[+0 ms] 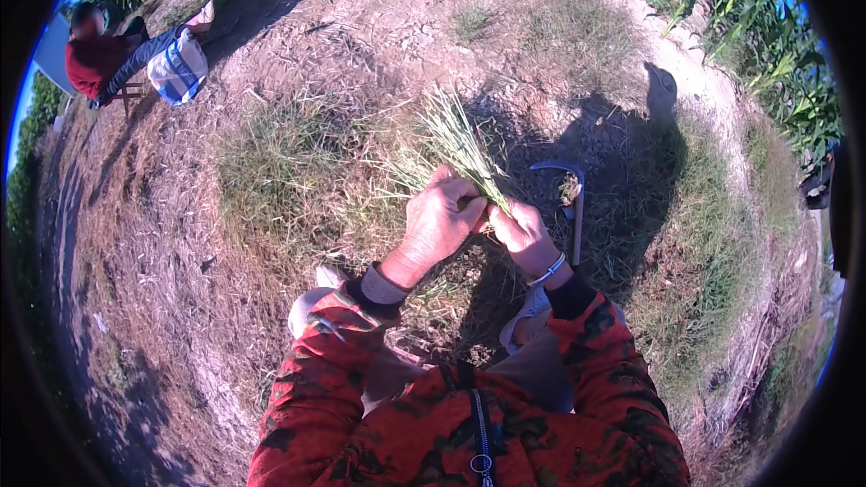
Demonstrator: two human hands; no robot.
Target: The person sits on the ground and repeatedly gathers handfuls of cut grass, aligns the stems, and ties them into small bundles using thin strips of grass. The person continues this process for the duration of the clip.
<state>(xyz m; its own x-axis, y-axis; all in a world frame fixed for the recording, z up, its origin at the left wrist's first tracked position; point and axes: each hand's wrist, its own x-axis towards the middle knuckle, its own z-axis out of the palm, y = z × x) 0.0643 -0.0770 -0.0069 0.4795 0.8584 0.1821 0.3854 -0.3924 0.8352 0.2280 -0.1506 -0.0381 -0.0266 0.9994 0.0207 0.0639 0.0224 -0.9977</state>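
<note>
A bundle of cut grass stalks (460, 138) points away from me, its lower ends gathered between my two hands. My left hand (443, 216) wraps around the bundle from the left, thumb toward the other hand. Against it, my right hand (519, 226) pinches the stalk ends at the lower right; a pale bracelet (548, 269) circles that wrist. To the right, a sickle (578, 210) with a curved blade and a straight, light handle lies on the shaded grass. What the fingers do beneath the stalks is hidden.
A person (98, 57) sits on a low folding stool at the upper left, beside a white and blue woven sack (178, 69). Tall maize plants (751, 20) line the upper right. Tufts of grass (284, 155) grow left of the bundle, over dry soil.
</note>
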